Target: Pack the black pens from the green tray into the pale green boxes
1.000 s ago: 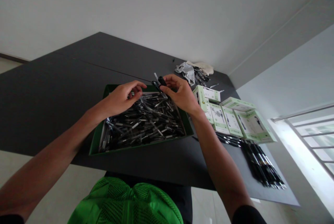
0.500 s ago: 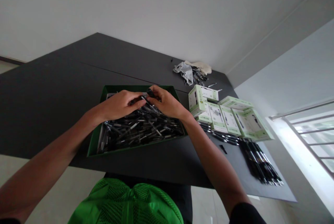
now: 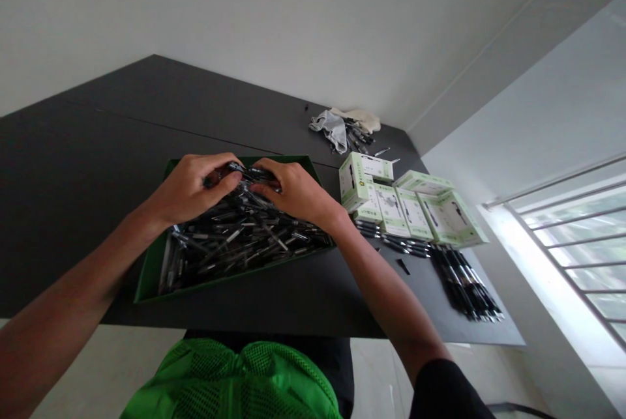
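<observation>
Over the far side of a green box (image 3: 139, 282), my two hands face each other a short way apart. The box holds a jumbled heap of black and clear pens (image 3: 235, 236). My left hand (image 3: 195, 187) is closed, with thumb and fingers around several dark pens whose ends show at the fingertips. My right hand (image 3: 298, 192) has its fingers curled over pens too, thumb toward the left hand. Exactly how many pens each hand grips is hidden by the fingers and the heap.
Right of the box stand green-and-white cartons (image 3: 391, 207), some open. Nearer the right edge lie neat rows of black pens (image 3: 464, 282) and a small black piece (image 3: 403, 266). Farther back, a grey cloth glove (image 3: 330, 129) lies beside loose pens (image 3: 359, 135).
The right hand came down and left from above the box's far edge with its pens. My left hand moved left and closed on pens. The whole view shifted slightly.
</observation>
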A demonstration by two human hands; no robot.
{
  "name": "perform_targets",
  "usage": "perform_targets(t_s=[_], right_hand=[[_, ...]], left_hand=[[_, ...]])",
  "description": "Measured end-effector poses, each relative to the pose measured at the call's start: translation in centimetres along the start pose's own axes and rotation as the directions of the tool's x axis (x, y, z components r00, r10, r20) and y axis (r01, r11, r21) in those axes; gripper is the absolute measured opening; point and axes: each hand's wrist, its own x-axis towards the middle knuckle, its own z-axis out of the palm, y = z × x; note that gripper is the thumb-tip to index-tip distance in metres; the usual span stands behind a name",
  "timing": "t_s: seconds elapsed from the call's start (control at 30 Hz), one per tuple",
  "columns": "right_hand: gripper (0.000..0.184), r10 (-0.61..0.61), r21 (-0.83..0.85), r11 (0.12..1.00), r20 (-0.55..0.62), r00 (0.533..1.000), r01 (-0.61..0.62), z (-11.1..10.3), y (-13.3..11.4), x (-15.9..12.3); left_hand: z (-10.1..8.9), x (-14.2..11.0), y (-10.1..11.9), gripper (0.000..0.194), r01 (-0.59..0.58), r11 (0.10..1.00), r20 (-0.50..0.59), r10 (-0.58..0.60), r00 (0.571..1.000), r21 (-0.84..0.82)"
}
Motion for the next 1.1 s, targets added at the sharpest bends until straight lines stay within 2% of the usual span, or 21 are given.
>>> perform_targets(t_s=[0.1, 0.27, 0.37, 0.43, 0.53, 0.63, 0.73, 0.8, 0.87, 0.93, 1.0, 1.07, 1.1], right_hand=[[0.017, -0.010, -0.024, 1.000, -0.014, 1.000, 0.009, -0.4, -0.5, -0.1], [0.014, -0.161, -0.051, 0.986, -0.052, 0.986, 0.158, -1.2, -0.4, -0.2], [0.015, -0.182, -0.110, 0.979, -0.091, 0.979, 0.172, -2.1, -0.3, -0.4], [0.015, -0.185, -0.135, 0.977, -0.154, 0.970, 0.165, -3.3, -0.4, -0.6], [0.015, -0.175, -0.172, 0.977, -0.312, 0.934, 0.126, -6.5, -0.6, -1.5], [0.015, -0.126, -0.171, 0.984, -0.527, 0.840, 0.040, -10.7, -0.6, -3.6], [0.022, -0.030, -0.133, 0.986, -0.726, 0.687, -0.097, -14.5, 0.0, -7.0], [0.025, 0.040, -0.132, 0.962, -0.798, 0.601, -0.239, -16.4, 1.1, -9.9], [0.026, 0.119, -0.127, 0.908, -0.836, 0.536, -0.400, -17.6, 2.8, -13.2], [0.031, 0.233, -0.142, 0.797, -0.824, 0.516, -0.587, -18.3, 5.1, -16.6], [0.036, 0.377, -0.205, 0.625, -0.765, 0.521, -0.753, -18.5, 7.8, -19.9], [0.039, 0.563, -0.324, 0.370, -0.667, 0.488, -0.871, -18.4, 10.6, -22.8], [0.038, 0.611, -0.348, 0.311, -0.639, 0.467, -0.884, -18.2, 11.9, -23.9]], left_hand=[[-0.1, -0.2, 0.1, 0.027, -0.033, 0.998, -0.003, 0.033, 0.999, -0.051], [0.0, -0.3, 0.2, 0.023, -0.041, 0.982, 0.023, 0.046, 0.999, -0.183], [0.2, -0.2, -0.2, 0.025, -0.043, 0.969, 0.035, 0.053, 0.998, -0.242], [0.4, -0.2, -0.6, 0.031, -0.042, 0.958, 0.015, 0.048, 0.999, -0.283], [0.6, -0.3, -1.1, 0.037, -0.007, 0.941, -0.009, 0.005, 1.000, -0.338], [0.8, -0.2, -1.4, 0.039, 0.019, 0.928, -0.005, -0.023, 1.000, -0.372], [0.9, -0.1, -1.4, 0.041, 0.031, 0.916, 0.006, -0.031, 1.000, -0.400], [1.0, -0.1, -1.5, 0.042, 0.035, 0.909, 0.021, -0.029, 0.999, -0.415], [1.1, -0.1, -1.7, 0.042, 0.037, 0.906, 0.034, -0.025, 0.999, -0.421], [1.1, -0.1, -1.8, 0.041, 0.042, 0.905, 0.041, -0.027, 0.999, -0.423], [1.2, -0.2, -2.0, 0.042, 0.048, 0.905, 0.043, -0.033, 0.999, -0.423], [1.2, -0.2, -2.1, 0.042, 0.052, 0.907, 0.040, -0.039, 0.998, -0.417], [1.2, -0.2, -2.1, 0.042, 0.054, 0.910, 0.040, -0.041, 0.998, -0.412]])
